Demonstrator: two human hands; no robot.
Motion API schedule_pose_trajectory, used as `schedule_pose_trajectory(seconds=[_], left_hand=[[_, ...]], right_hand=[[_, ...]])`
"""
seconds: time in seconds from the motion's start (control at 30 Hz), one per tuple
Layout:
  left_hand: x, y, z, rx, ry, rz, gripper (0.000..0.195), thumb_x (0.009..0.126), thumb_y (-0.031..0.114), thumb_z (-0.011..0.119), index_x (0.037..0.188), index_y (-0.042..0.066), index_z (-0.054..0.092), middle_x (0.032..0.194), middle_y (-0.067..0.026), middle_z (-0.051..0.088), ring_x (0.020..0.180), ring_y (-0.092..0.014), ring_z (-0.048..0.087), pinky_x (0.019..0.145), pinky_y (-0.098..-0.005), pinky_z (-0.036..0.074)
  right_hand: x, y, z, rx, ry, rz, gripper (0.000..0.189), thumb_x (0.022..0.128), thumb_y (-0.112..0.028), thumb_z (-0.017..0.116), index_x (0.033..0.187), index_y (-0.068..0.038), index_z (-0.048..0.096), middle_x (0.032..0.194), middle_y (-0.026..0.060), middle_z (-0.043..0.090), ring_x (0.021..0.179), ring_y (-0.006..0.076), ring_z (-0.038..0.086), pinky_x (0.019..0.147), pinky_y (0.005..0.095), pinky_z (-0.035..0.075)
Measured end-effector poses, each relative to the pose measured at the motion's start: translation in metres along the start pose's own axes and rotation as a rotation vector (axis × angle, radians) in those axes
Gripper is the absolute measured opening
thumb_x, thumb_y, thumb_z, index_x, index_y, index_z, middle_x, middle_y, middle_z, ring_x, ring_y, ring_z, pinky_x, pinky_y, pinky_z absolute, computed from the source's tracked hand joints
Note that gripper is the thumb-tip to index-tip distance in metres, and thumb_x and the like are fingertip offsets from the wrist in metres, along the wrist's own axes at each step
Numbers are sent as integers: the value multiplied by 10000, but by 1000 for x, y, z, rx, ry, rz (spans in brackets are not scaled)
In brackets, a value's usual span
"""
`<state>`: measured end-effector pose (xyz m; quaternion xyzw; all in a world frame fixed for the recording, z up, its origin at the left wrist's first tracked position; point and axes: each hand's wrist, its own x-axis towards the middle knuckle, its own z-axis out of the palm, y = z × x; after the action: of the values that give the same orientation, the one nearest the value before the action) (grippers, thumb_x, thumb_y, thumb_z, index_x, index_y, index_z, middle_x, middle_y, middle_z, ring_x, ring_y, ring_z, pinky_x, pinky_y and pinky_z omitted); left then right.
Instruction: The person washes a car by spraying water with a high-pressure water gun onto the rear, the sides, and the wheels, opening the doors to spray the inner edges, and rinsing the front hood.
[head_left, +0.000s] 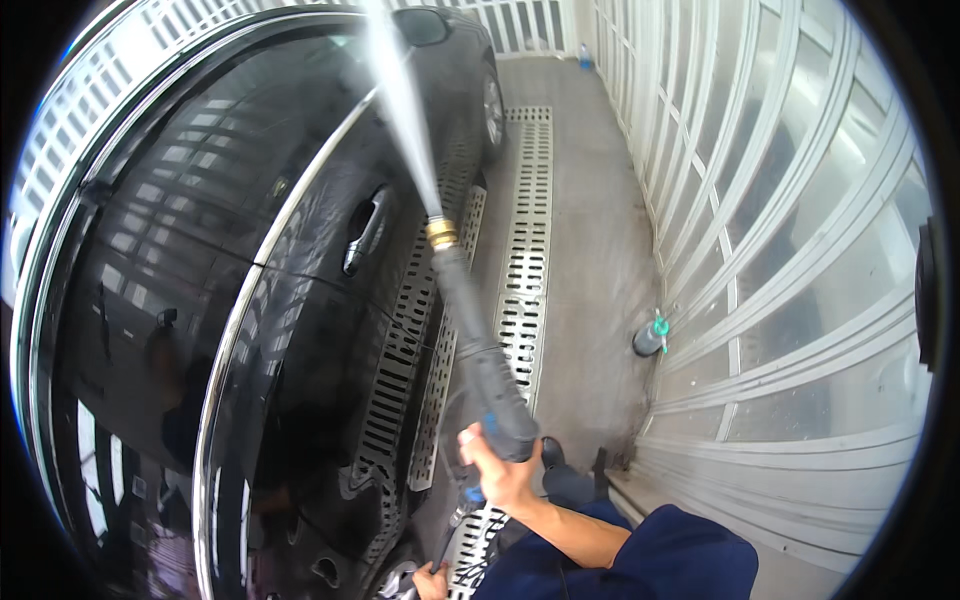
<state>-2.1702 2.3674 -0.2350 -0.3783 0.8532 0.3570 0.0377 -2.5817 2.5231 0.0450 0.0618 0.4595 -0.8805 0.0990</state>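
Observation:
My right hand (504, 474) grips the handle of a black pressure washer gun (480, 352). From its brass coupling (441, 232) a white spray of water (401, 97) shoots forward along the side of a black car (315, 300). Lower down, my left hand (431, 581) is closed around the black hose (448, 536) below the gun's blue fitting (472, 493). A chrome door handle (365, 232) lies left of the gun, and a chrome trim strip (247, 292) runs below the side windows.
Slotted metal drain grates (527, 247) run along the floor beside the car. A pump spray bottle with a green top (651, 336) stands by the white-framed paneled wall (750, 225) on the right. At the far end is a blue bottle (584, 57).

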Motion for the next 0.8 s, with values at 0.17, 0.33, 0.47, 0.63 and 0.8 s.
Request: schedule_pose_trajectory(seconds=[0.17, 0.33, 0.47, 0.63, 0.8], left_hand=[[1, 44, -6, -101, -48, 7, 321, 863, 230, 619, 995, -48, 710, 837, -257, 712, 771, -349, 701, 716, -427, 520], [-51, 0, -26, -130, 30, -141, 375, 868, 315, 622, 902, -49, 704, 805, -273, 690, 753, -416, 684, 672, -470, 520], [-86, -12, -33, -93, 28, -290, 365, 861, 310, 637, 890, -47, 706, 780, -260, 682, 734, -390, 676, 663, -463, 514], [-94, -19, -22, -89, 16, -309, 354, 852, 305, 655, 875, -44, 708, 748, -243, 672, 710, -357, 665, 652, -454, 506], [-105, -16, -16, -118, 21, -287, 343, 843, 299, 673, 861, -42, 710, 717, -226, 662, 686, -325, 655, 641, -446, 498]], right_hand=[[21, 7, -43, 39, 279, -89, 65, 856, -6, 685, 826, 30, 641, 668, 41, 635, 538, 122, 579, 537, 270, 468], [-25, 41, -57, -77, 341, 89, 72, 822, -21, 630, 765, 23, 627, 573, 48, 592, 496, 142, 556, 516, 276, 435], [-106, 34, -18, -197, -250, -148, 99, 877, -17, 622, 784, 10, 641, 706, 55, 664, 583, 134, 609, 567, 263, 471], [-222, 36, -12, -276, -519, -115, 443, 900, -225, 660, 1303, -48, 613, 1111, 154, 701, 1016, 321, 687, 893, 453, 557], [-185, 62, -35, -15, -108, 208, 145, 915, -18, 589, 784, 40, 611, 671, 54, 625, 579, 154, 604, 585, 296, 498]])
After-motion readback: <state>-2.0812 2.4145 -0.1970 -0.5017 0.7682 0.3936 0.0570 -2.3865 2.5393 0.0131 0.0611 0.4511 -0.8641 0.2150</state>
